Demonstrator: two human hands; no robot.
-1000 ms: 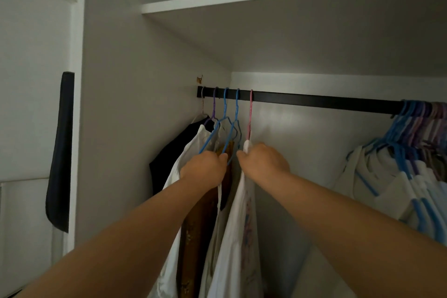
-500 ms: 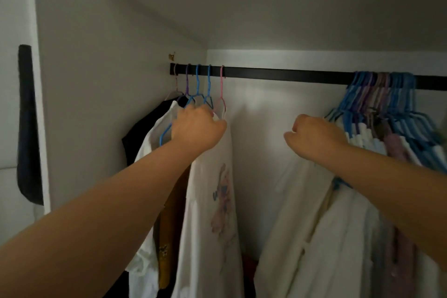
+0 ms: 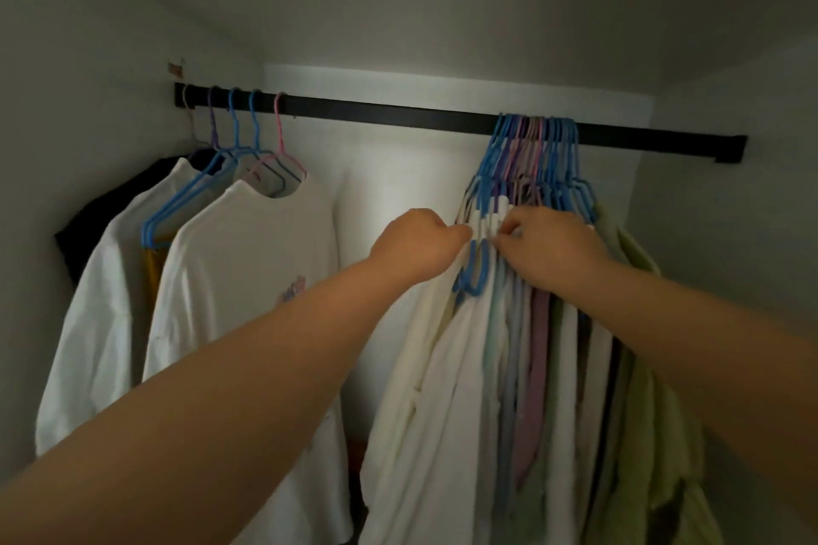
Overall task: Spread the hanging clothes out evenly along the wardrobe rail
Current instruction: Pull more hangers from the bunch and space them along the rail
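Since half a second ago the left hand [image 3: 418, 244] has left the spaced shirts and joined the right hand [image 3: 551, 250] at the packed bunch of clothes [image 3: 522, 345]. The left hand's fingers are curled on white cloth at the bunch's near edge; the right hand pinches cloth just beside it. No writing is legible. The rail [image 3: 398, 116] runs left to right above both hands, five spaced hangers [image 3: 248, 133] far to their left.
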